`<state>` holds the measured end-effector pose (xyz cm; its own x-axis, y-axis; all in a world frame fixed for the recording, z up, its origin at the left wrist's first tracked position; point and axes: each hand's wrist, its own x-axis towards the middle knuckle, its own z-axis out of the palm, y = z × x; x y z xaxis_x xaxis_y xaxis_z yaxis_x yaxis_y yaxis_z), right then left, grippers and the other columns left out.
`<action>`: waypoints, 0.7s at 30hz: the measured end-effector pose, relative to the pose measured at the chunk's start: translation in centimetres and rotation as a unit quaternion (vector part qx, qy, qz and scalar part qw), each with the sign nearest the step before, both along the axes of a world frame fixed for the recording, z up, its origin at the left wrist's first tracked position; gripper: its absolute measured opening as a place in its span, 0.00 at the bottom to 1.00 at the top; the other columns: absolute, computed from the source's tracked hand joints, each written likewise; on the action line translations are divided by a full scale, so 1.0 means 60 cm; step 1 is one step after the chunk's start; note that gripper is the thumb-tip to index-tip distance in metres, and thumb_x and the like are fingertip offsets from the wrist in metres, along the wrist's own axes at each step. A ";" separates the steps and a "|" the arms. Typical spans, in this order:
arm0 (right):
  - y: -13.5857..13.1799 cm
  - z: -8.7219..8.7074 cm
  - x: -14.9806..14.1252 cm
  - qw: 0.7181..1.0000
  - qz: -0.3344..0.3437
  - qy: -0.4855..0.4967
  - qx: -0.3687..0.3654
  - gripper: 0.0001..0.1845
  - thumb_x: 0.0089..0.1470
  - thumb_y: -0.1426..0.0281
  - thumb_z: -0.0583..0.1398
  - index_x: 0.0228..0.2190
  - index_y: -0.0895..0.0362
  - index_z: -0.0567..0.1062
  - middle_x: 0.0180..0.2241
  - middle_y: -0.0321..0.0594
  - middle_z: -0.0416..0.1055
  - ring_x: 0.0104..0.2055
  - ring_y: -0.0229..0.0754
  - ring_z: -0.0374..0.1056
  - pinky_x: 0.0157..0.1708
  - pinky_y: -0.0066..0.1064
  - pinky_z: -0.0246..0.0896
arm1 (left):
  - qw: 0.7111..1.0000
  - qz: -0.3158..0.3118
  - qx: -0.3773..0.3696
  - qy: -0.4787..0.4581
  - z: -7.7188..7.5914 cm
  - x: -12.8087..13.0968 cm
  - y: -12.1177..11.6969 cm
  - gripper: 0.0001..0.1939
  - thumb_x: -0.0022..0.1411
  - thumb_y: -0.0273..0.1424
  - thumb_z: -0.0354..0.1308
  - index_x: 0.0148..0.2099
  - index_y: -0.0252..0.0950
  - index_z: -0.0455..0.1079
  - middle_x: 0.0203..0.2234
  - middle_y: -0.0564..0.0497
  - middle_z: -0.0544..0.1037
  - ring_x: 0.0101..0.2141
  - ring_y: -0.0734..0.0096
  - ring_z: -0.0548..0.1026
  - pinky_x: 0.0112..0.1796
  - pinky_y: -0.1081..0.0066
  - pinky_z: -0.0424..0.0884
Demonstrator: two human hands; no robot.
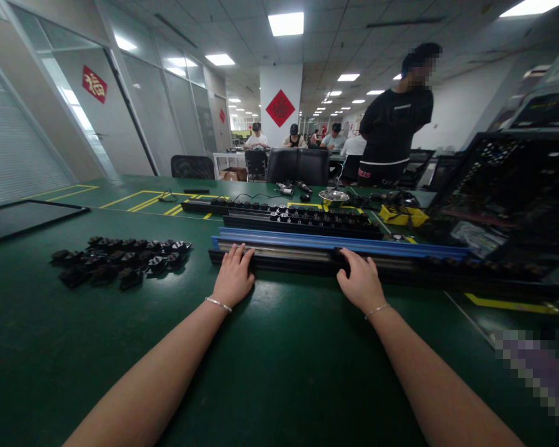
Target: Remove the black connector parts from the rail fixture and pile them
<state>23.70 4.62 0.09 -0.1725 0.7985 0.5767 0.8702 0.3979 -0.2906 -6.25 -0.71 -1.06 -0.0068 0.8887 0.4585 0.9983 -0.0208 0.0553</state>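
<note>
A long black rail with a pale metal strip along its channel lies across the table in front of me. Near its left end, my left hand is closed over the rail, fingers across the top. My right hand grips a small black part at the rail's channel; the fingers partly hide it. Just behind runs a blue rail. More small black parts sit in a row along the right stretch of the black rail.
Several loose black parts lie in rows at the left. Farther back are black rails fitted with parts, a metal bowl, a yellow bin and power tools. A dark rack rises at right. A person stands beyond the green table.
</note>
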 end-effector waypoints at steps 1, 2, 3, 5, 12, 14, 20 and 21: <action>-0.001 0.000 -0.002 1.000 0.004 -0.002 -0.003 0.26 0.48 0.73 0.50 0.50 0.57 0.66 0.52 0.48 0.67 0.55 0.48 0.62 0.58 0.53 0.43 | 1.000 0.000 0.000 0.000 0.000 0.000 0.000 0.31 0.54 0.27 0.51 0.61 0.36 0.56 0.62 0.42 0.57 0.62 0.53 0.50 0.59 0.53 0.55; -0.002 0.001 -0.003 1.000 0.008 -0.003 -0.006 0.26 0.48 0.73 0.50 0.50 0.57 0.65 0.53 0.48 0.67 0.55 0.48 0.62 0.58 0.53 0.43 | 1.000 -0.001 0.000 0.000 -0.001 0.000 0.000 0.31 0.54 0.27 0.51 0.61 0.36 0.56 0.62 0.42 0.57 0.62 0.53 0.50 0.59 0.53 0.55; -0.002 0.002 -0.005 1.000 0.010 -0.005 -0.011 0.26 0.48 0.73 0.50 0.51 0.58 0.65 0.53 0.48 0.67 0.55 0.48 0.61 0.58 0.53 0.42 | 1.000 -0.001 0.001 0.001 -0.001 0.000 0.001 0.31 0.54 0.27 0.51 0.61 0.36 0.56 0.62 0.42 0.57 0.62 0.53 0.50 0.59 0.53 0.54; -0.003 0.003 -0.007 1.000 0.012 -0.009 -0.020 0.26 0.48 0.72 0.50 0.51 0.59 0.65 0.54 0.48 0.66 0.55 0.48 0.61 0.59 0.52 0.42 | 1.000 -0.002 0.000 0.003 -0.001 0.000 0.001 0.31 0.54 0.27 0.51 0.61 0.35 0.57 0.62 0.41 0.57 0.62 0.52 0.50 0.59 0.53 0.54; -0.005 0.009 -0.013 0.999 0.024 -0.011 -0.032 0.28 0.47 0.73 0.51 0.52 0.59 0.65 0.54 0.49 0.65 0.55 0.49 0.61 0.57 0.50 0.47 | 1.000 0.000 0.002 0.001 -0.002 0.000 0.001 0.30 0.54 0.27 0.51 0.61 0.35 0.57 0.62 0.41 0.57 0.62 0.52 0.50 0.59 0.53 0.54; -0.006 0.010 -0.014 0.999 0.025 -0.013 -0.038 0.28 0.47 0.73 0.51 0.52 0.60 0.64 0.55 0.49 0.65 0.55 0.49 0.61 0.57 0.50 0.47 | 1.000 0.000 0.002 0.001 -0.002 0.000 0.001 0.30 0.54 0.27 0.51 0.61 0.35 0.57 0.62 0.41 0.57 0.62 0.52 0.50 0.59 0.52 0.54; -0.008 0.012 -0.016 0.998 0.023 -0.016 -0.051 0.29 0.47 0.73 0.51 0.53 0.61 0.64 0.55 0.50 0.64 0.56 0.50 0.59 0.58 0.51 0.45 | 1.000 0.001 0.000 0.007 -0.002 0.001 0.002 0.30 0.55 0.27 0.51 0.61 0.34 0.57 0.62 0.41 0.57 0.62 0.51 0.50 0.59 0.53 0.54; -0.008 0.013 -0.016 0.998 0.022 -0.017 -0.053 0.29 0.47 0.73 0.51 0.53 0.61 0.64 0.56 0.50 0.63 0.57 0.50 0.59 0.58 0.51 0.45 | 1.000 0.000 0.001 0.008 -0.003 0.001 0.002 0.30 0.55 0.27 0.51 0.61 0.34 0.57 0.62 0.41 0.57 0.62 0.51 0.50 0.59 0.53 0.54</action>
<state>22.75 4.16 0.85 -0.2274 0.8457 0.4828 0.8626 0.4050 -0.3030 -6.20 -0.58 -1.23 0.0005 0.8875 0.4608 0.9991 -0.0205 0.0384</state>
